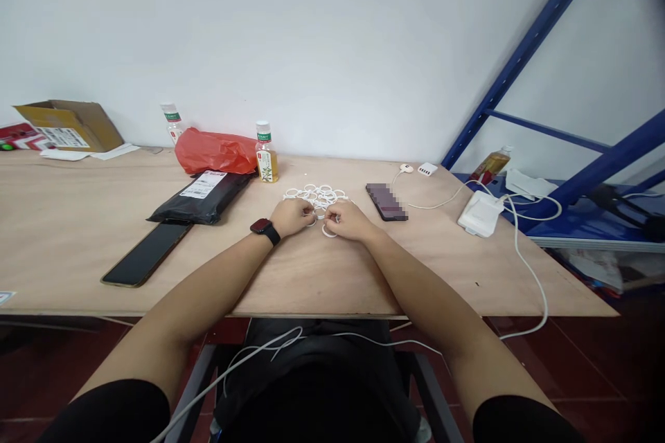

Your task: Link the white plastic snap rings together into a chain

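Observation:
A cluster of thin white rings (pixel 316 190) lies on the wooden table in front of me, several of them overlapping. My left hand (pixel 291 217), with a black watch (pixel 265 229) on its wrist, is closed at the near left side of the cluster. The edge of a white ring shows under its pinched fingertips. Close by on the right, my right hand (pixel 347 219) has its fingers curled and pinched on another white ring (pixel 329 234), whose lower edge sticks out below. The fingers partly hide both rings.
Left of the hands are a black parcel (pixel 208 202), a phone (pixel 148 254), a red plastic bag (pixel 215 152) and a drink bottle (pixel 266 156). Another phone (pixel 387 202), a white charger (pixel 480 213) and loose cables are on the right. A blue metal frame (pixel 524 48) rises beyond.

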A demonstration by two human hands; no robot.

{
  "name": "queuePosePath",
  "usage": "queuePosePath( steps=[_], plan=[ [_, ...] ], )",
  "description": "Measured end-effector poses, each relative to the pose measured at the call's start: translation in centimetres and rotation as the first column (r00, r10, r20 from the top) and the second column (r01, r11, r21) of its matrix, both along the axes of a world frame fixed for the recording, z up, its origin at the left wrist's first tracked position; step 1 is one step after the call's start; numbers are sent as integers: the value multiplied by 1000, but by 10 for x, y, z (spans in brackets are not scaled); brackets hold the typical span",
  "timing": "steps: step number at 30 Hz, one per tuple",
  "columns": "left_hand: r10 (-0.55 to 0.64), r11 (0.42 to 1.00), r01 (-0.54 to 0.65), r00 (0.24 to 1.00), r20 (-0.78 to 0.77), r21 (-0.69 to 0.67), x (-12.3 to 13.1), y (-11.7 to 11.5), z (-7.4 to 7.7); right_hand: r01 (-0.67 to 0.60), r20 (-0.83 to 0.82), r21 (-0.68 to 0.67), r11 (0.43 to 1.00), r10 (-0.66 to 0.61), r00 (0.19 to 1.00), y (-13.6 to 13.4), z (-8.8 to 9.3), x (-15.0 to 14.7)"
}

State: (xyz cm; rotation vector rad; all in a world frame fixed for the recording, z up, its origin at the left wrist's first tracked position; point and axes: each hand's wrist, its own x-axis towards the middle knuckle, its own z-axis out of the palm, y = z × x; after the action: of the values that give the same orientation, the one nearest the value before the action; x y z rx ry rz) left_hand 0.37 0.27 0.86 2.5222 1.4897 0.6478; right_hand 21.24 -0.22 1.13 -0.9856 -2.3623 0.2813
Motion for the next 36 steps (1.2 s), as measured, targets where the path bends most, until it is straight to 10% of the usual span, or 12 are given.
queuePosePath(
  steps=[36],
  plan=[
    [-83,993,85,996,-19,80,-3,11,-17,158,126,28,987,-160,979,10,-13,6]
  ],
)
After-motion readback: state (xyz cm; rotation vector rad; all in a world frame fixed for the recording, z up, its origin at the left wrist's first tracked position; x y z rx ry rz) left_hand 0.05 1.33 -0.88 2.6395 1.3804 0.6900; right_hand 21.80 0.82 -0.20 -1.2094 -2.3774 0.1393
